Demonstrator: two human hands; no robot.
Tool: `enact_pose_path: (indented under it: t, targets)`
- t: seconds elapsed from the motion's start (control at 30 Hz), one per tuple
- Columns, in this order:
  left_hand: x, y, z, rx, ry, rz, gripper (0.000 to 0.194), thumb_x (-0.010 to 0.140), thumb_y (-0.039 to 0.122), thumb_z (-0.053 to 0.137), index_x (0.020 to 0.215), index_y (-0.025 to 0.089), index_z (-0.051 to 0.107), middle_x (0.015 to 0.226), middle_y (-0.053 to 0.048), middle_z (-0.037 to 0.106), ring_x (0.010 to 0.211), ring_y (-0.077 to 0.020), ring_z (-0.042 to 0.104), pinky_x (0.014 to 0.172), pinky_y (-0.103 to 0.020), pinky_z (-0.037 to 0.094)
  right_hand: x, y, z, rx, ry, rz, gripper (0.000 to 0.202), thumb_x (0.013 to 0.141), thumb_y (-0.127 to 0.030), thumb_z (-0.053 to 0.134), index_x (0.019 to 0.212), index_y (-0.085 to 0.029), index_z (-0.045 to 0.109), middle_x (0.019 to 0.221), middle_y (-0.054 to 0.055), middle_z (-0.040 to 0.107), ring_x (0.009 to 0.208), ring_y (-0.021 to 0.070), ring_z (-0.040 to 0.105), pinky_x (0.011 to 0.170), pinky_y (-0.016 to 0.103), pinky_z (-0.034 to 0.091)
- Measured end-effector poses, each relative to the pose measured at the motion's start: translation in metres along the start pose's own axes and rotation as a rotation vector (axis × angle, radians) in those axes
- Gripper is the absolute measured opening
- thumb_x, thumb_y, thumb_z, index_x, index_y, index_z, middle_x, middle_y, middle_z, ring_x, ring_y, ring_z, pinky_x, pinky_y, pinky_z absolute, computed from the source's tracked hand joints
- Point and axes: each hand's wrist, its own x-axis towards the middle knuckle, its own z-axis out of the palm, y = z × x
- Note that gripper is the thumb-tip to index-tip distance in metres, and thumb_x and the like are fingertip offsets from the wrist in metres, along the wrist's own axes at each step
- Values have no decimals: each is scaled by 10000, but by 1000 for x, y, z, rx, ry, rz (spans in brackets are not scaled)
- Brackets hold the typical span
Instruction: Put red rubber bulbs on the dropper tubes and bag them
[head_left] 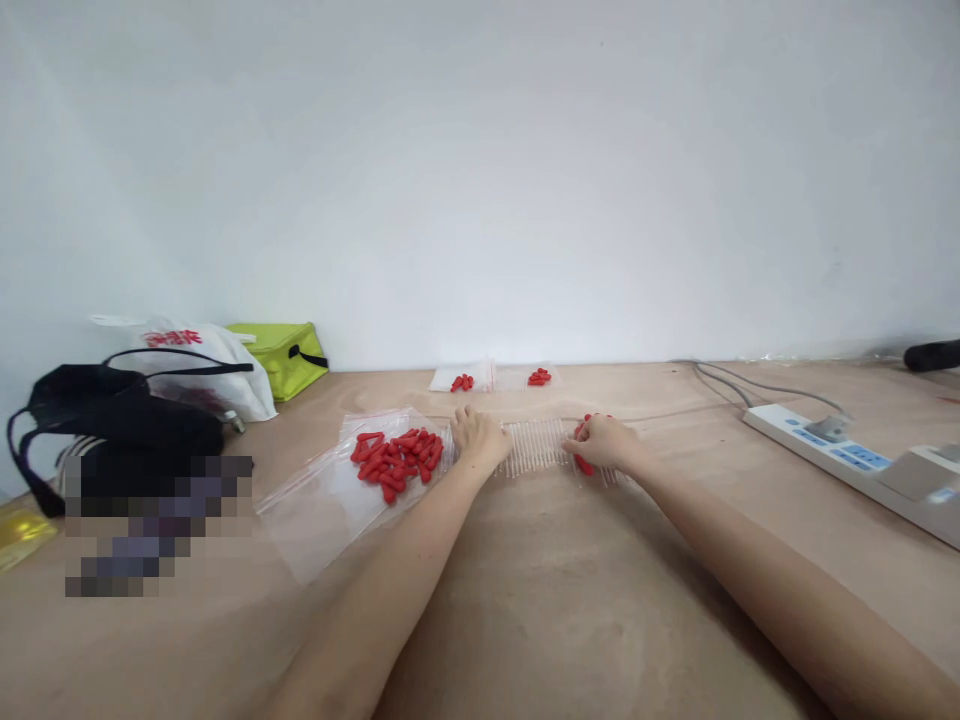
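Note:
A clear ribbed strip [534, 448], like a row of thin transparent sticks, lies across the wooden table. My left hand [480, 442] rests over its left part, fingers reaching forward and partly hidden. My right hand [609, 444] is closed in a pinch at the strip's right part; what lies between its fingertips is too small to make out. Red club-shaped pieces [584, 464] show under and beside the right hand. Left of my left hand, a pile of similar red pieces [397, 460] sits on a clear zip bag [315, 515].
Farther back are two small groups of red pieces [463, 383] on clear bags [442, 378]. A white power strip [817, 445] with grey cables [720, 378] lies right. At left stand a black bag [127, 420], a white plastic bag [251, 375] and a lime-green bag [281, 350]. A wall rises behind.

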Motion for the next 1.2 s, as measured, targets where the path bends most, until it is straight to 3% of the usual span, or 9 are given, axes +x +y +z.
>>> enact_pose_path:
  t: [0.17, 0.53, 0.7, 0.83, 0.97, 1.07, 1.2]
  targets:
    - [-2, 2, 0, 15, 1, 14, 287, 694, 269, 490, 858, 99, 654, 1011, -179, 555, 995, -316, 430, 822, -394, 329, 0, 2, -10, -21, -71, 11, 318, 646, -439, 545, 459, -184, 576, 511, 27, 573, 525, 136, 542, 493, 225, 329]
    - [-4, 4, 2, -5, -17, 37, 225, 705, 155, 480, 806, 70, 662, 946, -198, 559, 948, -318, 454, 781, -384, 351, -1, 4, -6, 63, -162, -73, 278, 551, -415, 641, 398, -193, 573, 428, -6, 485, 553, 139, 523, 556, 233, 365]
    - [0, 3, -8, -76, 0, 54, 223, 753, 200, 469, 834, 65, 627, 967, -212, 548, 974, -339, 447, 761, -404, 369, 4, 11, -11, 187, -167, -43, 254, 613, -360, 582, 447, -167, 577, 428, -13, 475, 508, 121, 503, 504, 222, 347]
    - [-3, -7, -27, -160, 34, 145, 221, 838, 234, 386, 878, 104, 560, 930, -153, 567, 937, -276, 489, 776, -368, 371, 5, 6, -9, 427, -59, -81, 219, 708, -317, 484, 573, -155, 542, 529, -6, 536, 503, 107, 520, 488, 210, 355]
    - [-29, -35, -32, -255, 20, 256, 139, 862, 204, 341, 875, 157, 472, 738, -43, 578, 696, -188, 548, 619, -289, 403, -9, -22, 19, 725, 95, -245, 142, 798, -291, 393, 798, -167, 462, 707, 12, 581, 500, 91, 545, 507, 215, 403]
    - [-56, -65, -25, -510, -37, 450, 120, 862, 183, 318, 825, 172, 432, 642, 4, 537, 591, -147, 526, 570, -251, 393, -27, -42, 45, 697, 249, -495, 116, 798, -285, 437, 825, -175, 464, 687, 14, 567, 581, 117, 543, 568, 243, 420]
    - [-77, -91, -19, -610, -29, 505, 157, 858, 179, 316, 881, 161, 470, 699, -14, 562, 644, -138, 546, 608, -243, 410, -44, -50, 60, 600, 277, -739, 113, 804, -246, 459, 840, -178, 541, 760, 36, 564, 694, 130, 530, 638, 251, 422]
